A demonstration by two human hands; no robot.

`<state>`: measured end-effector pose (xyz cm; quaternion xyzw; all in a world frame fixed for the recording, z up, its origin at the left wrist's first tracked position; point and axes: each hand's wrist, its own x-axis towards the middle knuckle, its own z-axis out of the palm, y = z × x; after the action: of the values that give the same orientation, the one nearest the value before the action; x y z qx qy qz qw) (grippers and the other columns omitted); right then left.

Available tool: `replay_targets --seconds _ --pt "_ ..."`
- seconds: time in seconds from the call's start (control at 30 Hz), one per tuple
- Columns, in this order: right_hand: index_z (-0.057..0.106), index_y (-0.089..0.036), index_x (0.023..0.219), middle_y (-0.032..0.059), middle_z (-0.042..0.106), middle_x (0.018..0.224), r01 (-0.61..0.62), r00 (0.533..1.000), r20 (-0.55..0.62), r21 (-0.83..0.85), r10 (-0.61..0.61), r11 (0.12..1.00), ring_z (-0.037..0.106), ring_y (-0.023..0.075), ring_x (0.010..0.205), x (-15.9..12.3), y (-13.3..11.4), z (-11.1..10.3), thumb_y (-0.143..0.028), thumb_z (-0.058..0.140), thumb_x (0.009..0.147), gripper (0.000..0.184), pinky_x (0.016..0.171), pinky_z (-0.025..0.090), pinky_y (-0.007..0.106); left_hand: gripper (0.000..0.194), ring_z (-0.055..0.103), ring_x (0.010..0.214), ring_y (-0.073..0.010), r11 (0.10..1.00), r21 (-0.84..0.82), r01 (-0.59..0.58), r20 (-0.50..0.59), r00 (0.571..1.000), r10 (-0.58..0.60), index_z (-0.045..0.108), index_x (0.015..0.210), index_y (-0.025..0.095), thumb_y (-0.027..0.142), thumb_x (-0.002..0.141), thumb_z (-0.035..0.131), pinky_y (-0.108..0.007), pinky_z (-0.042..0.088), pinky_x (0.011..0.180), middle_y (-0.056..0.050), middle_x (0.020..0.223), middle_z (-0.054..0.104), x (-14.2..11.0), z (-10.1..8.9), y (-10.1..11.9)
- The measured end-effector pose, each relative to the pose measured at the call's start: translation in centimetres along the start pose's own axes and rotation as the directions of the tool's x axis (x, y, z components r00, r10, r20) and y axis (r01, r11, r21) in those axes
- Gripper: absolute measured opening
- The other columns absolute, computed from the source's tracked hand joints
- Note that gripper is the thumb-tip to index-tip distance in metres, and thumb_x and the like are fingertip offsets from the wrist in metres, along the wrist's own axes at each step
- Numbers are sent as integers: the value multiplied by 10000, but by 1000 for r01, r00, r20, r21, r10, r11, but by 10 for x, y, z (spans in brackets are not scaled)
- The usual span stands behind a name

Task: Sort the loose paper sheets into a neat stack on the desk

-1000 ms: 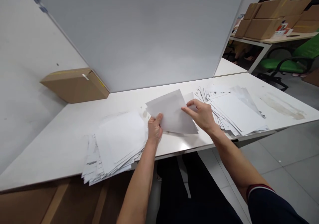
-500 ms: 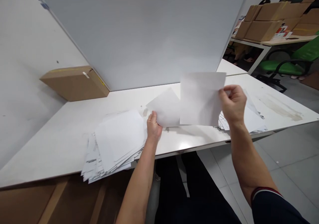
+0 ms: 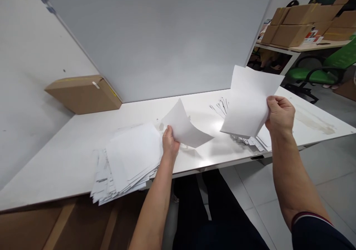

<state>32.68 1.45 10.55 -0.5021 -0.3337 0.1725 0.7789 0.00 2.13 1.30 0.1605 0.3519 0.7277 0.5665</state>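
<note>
My left hand (image 3: 170,140) pinches a curved white paper sheet (image 3: 187,128) by its left edge, just above the white table. My right hand (image 3: 281,113) is closed on the right edge of another white paper sheet (image 3: 251,100), raised higher and slightly bent. To the left of my left hand lies a thick, uneven stack of papers (image 3: 133,155), blank on top, with printed edges poking out at its left. Under the raised sheet spreads a second pile of papers (image 3: 257,143), partly hidden by that sheet and my right hand.
A whiteboard (image 3: 155,42) stands along the back of the table (image 3: 50,161). A cardboard box (image 3: 86,94) leans at the left wall. Farther right are stacked cartons (image 3: 292,24) on another desk and a green chair (image 3: 314,76). Brown boxes (image 3: 25,227) sit below the table's front edge.
My right hand has moved right with its sheet, away from the other sheet, and the sheet has tilted. My left hand stays nearly in place while its sheet bends more.
</note>
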Motion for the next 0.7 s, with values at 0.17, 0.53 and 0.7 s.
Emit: replay_targets --seconds 0.17,0.53,0.7 --pt "588 -193 686 3 506 605 -140 988 -22 -523 151 841 458 151 569 30 30 -27 -218 647 650 73 574 371 335 173 644 800 -132 1000 13 -10 -36 999 11 651 800 140 311 779 631 -275 484 844 -51 814 706 -1 2 -1" --pt "506 -213 810 37 565 696 290 926 377 -653 -32 700 501 174 619 -11 -16 -4 -332 520 786 122 611 384 319 287 663 735 -147 995 63 74 133 988 -82 644 821 150 383 674 723 -326 486 871 -29 779 707 -4 2 -5" --pt "538 -204 858 15 605 717 323 718 692 -429 77 843 513 150 621 -68 -21 49 -386 471 840 195 578 374 261 339 666 864 -185 992 101 81 242 965 -103 648 866 147 409 665 726 -337 475 900 -54 842 717 -7 2 -4"
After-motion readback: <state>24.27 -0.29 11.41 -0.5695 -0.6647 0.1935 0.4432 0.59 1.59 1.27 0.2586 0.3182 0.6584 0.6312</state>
